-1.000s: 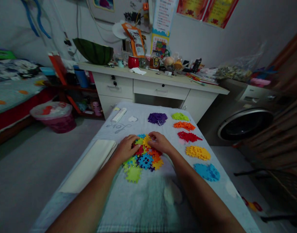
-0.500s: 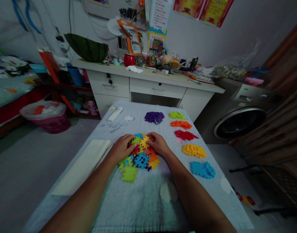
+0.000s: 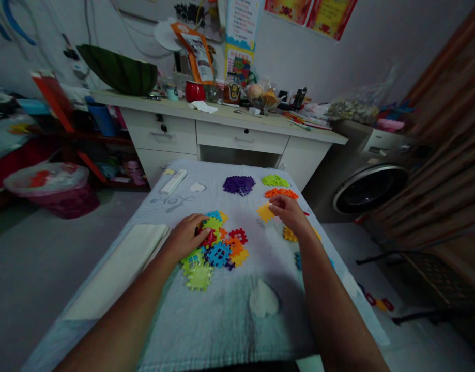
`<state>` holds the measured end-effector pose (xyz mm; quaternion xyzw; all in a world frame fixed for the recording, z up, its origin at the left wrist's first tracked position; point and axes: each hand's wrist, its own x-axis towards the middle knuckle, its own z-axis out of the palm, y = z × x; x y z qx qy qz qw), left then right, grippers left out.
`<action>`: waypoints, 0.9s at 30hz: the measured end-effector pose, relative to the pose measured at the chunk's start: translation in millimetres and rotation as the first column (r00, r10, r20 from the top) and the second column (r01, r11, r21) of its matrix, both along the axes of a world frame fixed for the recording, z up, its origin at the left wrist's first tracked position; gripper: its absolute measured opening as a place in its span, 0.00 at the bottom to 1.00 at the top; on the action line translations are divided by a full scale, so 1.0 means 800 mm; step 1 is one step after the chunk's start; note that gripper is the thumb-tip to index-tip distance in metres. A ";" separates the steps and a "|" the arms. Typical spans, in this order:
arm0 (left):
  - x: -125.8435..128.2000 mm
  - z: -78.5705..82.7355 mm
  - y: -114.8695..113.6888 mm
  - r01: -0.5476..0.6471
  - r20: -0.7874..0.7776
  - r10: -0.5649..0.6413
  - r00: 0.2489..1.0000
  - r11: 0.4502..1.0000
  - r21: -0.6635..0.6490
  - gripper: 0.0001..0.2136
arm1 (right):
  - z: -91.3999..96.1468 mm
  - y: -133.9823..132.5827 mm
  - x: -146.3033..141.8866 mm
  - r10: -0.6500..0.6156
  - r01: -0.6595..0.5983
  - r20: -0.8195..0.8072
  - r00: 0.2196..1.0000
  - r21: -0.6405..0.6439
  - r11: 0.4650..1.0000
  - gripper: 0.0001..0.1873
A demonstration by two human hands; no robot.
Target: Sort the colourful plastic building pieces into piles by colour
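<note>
A mixed heap of coloured plastic grid pieces (image 3: 217,248) lies in the middle of a cloth-covered table (image 3: 229,320). My left hand (image 3: 186,235) rests on the heap's left side with its fingers curled over the pieces. My right hand (image 3: 287,212) is off to the right, pinching a yellow piece (image 3: 265,212) above the sorted piles. Those piles run along the right: purple (image 3: 239,184), light green (image 3: 275,180), orange (image 3: 280,194). A yellow pile (image 3: 289,235) and a blue pile (image 3: 298,260) are partly hidden by my right forearm.
A folded white cloth (image 3: 117,268) lies at the table's left. A white tube (image 3: 174,181) sits at the far left corner. Behind stand a cluttered white desk (image 3: 221,129), a washing machine (image 3: 367,178) to the right and a pink bin (image 3: 51,188) at left.
My right hand has left the mixed heap and moved right, carrying a yellow piece toward the sorted piles. The left hand stays on the heap. The camera has turned a little.
</note>
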<state>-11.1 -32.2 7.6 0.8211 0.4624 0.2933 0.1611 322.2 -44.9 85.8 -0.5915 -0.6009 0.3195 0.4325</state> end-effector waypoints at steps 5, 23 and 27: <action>0.001 0.001 -0.002 -0.014 -0.015 0.013 1.000 1.000 -0.012 0.17 | -0.007 -0.032 0.049 -0.052 0.073 0.406 0.912 -0.037 0.997 0.05; 0.001 0.001 -0.004 -0.096 -0.017 0.096 0.995 0.995 0.016 0.17 | -0.018 -0.052 0.035 -0.265 0.349 0.842 0.469 0.099 0.932 0.12; 0.001 0.003 -0.007 -0.083 -0.023 0.083 0.996 0.996 -0.015 0.17 | -0.023 -0.053 -0.004 -0.127 0.059 0.729 0.673 0.118 0.991 0.14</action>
